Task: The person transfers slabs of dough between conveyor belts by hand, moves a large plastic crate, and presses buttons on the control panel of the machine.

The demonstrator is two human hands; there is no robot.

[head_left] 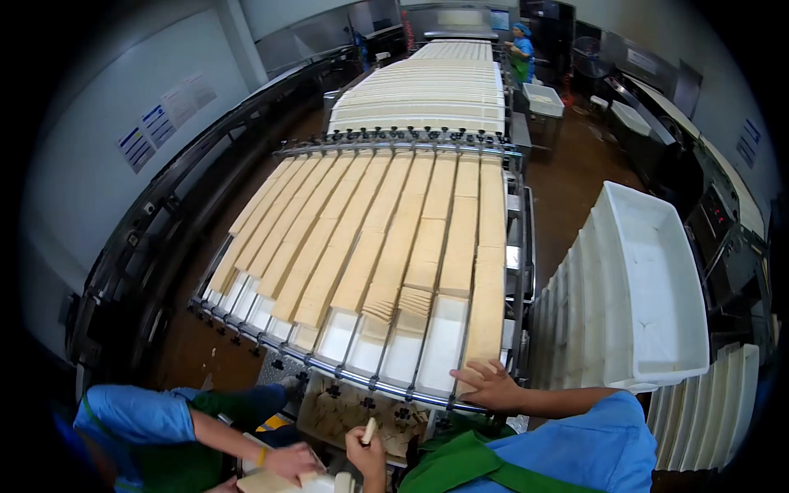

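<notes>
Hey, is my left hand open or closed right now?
Closed: your left hand is curled round a pale piece, whose end sticks out above.

- Conveyor (341,370): pale strips (386,222) in lanes.
- Right hand (489,384): fingers spread on rightmost strip (486,312), near right corner.
- Left hand (364,452): gripping pale piece (369,431), below near edge.
- White crates (585,287): stacked beside right edge.

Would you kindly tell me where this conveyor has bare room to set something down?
White strips of the conveyor lie bare between the front bar and the slabs, left of the right hand. Farther back, slabs crowd it side by side.
</notes>
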